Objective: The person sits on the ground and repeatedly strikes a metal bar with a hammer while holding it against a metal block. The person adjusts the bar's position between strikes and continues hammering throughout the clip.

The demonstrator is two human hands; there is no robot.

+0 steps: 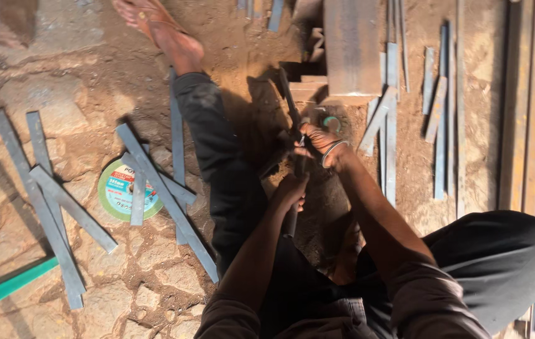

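I sit on the ground with my left leg stretched out ahead. My left hand (291, 191) grips the dark rear handle of an angle grinder (297, 160) that points away from me. My right hand (319, 141), with a bangle on the wrist, clasps the grinder's body nearer its head. The grinder's disc end (329, 121) hovers over the dirt beside a rusty steel block (350, 47). A thin dark strip (287, 94) runs forward from under my right hand.
Several grey flat steel strips (154, 182) lie crossed on the stony ground at left, over a green cutting disc (117, 188). More strips (390, 125) lie at right, beside long bars (531, 100). A green bar (4, 285) is at lower left.
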